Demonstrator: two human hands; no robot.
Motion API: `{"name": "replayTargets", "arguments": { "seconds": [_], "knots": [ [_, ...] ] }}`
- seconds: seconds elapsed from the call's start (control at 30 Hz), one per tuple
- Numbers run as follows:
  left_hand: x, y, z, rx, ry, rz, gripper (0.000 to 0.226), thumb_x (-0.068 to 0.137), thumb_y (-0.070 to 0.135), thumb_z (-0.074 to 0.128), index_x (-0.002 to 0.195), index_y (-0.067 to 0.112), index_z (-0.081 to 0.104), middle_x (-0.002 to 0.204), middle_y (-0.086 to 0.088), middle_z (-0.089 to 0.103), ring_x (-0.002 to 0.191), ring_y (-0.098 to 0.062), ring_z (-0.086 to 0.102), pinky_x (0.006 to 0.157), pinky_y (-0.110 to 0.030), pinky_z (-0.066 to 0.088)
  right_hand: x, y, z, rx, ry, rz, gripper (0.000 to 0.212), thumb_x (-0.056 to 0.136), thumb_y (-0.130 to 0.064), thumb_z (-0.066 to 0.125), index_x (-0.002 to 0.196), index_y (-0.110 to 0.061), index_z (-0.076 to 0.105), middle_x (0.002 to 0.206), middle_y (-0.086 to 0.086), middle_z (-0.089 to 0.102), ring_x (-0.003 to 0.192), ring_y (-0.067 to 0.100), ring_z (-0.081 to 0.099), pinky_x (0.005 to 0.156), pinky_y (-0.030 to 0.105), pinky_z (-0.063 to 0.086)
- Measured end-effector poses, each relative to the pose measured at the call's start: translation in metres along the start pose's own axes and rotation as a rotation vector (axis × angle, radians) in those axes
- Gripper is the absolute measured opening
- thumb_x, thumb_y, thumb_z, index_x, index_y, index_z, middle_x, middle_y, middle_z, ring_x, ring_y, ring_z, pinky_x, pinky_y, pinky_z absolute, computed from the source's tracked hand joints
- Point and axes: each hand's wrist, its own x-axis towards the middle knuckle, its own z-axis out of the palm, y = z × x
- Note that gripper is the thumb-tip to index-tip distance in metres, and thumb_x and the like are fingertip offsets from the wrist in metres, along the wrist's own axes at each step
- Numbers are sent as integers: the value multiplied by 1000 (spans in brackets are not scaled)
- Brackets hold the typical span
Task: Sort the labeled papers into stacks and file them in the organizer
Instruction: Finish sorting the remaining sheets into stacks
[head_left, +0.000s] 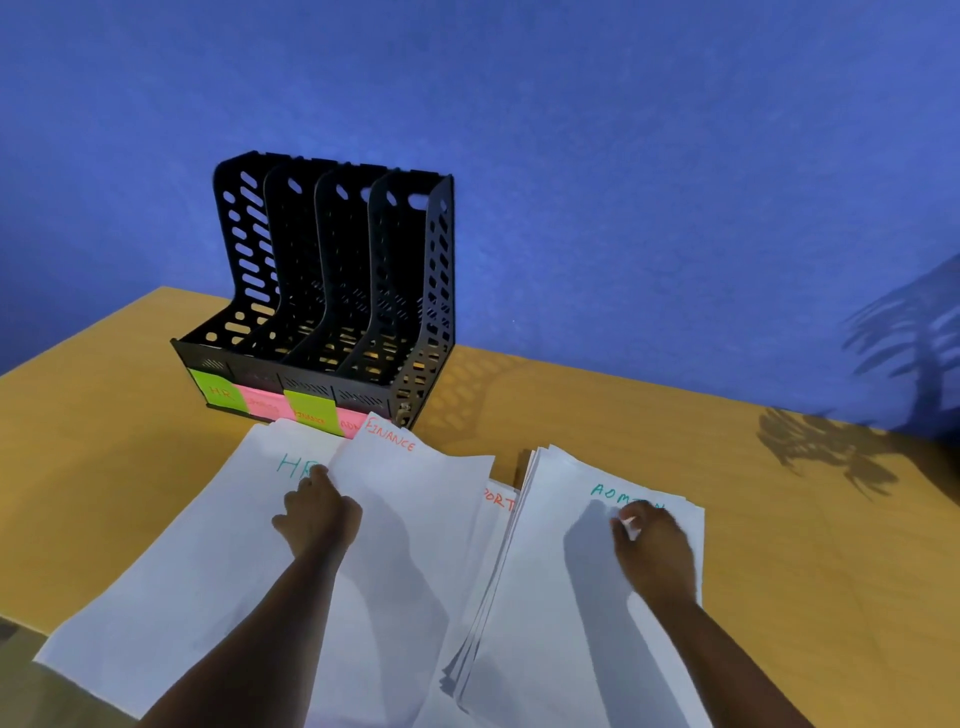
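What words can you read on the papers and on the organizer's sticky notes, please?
"HR": left paper, partly behind the left hand.
"FINANCE": middle paper.
"ORT": paper edge, rest hidden.
"ADM...": right stack.
"HR": green note.
Other notes: blurred.

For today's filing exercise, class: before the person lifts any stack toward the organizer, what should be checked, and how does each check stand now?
1. Organizer slots empty: ok.
2. Slot tags readable: HR tag ok; the pink tags cannot tell.
3. Papers in single-label stacks: not ok; FINANCE sheet overlaps HR sheet.
4. Right stack squared: not ok, edges fanned.
5. Left hand and right hand on paper: ok.
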Motion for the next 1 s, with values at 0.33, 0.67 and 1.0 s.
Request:
{"name": "replayTargets", "arguments": {
  "seconds": [0.33, 0.67, 1.0],
  "knots": [
    [-36, 17, 14, -81, 208, 460, 47, 74, 1, 63, 120, 4, 56, 115, -19, 62, 108, -38, 56, 86, -51, 43, 4, 28, -17, -151, -145, 534, 107, 60, -53, 80, 133, 6, 27, 136, 22, 35, 130, 37, 34, 101, 44, 39],
    [-60, 47, 23, -273, -3, 669, 31, 85, 4, 54, 115, 8, 58, 113, -12, 65, 104, -27, 61, 87, -35, 50, 8, 35, -11, -96, -154, 457, 73, 57, -41, 86, 113, -4, 55, 115, 13, 65, 108, 32, 61, 80, 32, 48],
    [-60, 75, 24, -525, -302, 625, 19, 90, 13, 56, 107, 10, 63, 108, -9, 68, 98, -22, 63, 75, -15, 49, 39, 36, -46, 225, 168, 170, 31, 83, -13, 65, 113, -6, 62, 107, 23, 68, 97, 38, 63, 81, 38, 47]
  ]
}}
